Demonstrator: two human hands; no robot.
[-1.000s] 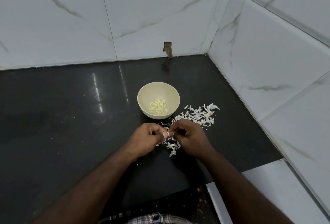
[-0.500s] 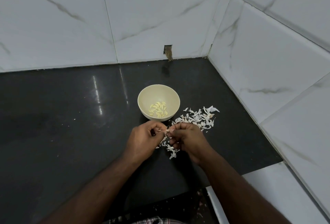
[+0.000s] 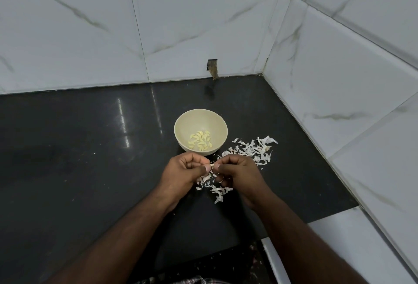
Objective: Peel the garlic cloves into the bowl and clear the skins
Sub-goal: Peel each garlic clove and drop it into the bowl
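Garlic clove (image 3: 212, 165), small and pale, pinched between thumb tips of left hand (image 3: 181, 176) and right hand (image 3: 242, 178), fingers curled. Just beyond the hands: round cream bowl (image 3: 181, 125) holding peeled cloves (image 3: 200, 140). Papery white skins (image 3: 251, 151) scattered under and beyond right hand on glossy black countertop (image 3: 79, 159).

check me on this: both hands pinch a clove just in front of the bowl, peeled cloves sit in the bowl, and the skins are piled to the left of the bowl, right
Not quite. The head view shows the skins piled to the right of the bowl, trailing down under the hands, not to its left. The rest holds: left hand and right hand pinch a clove in front of the bowl, and peeled cloves sit inside it.
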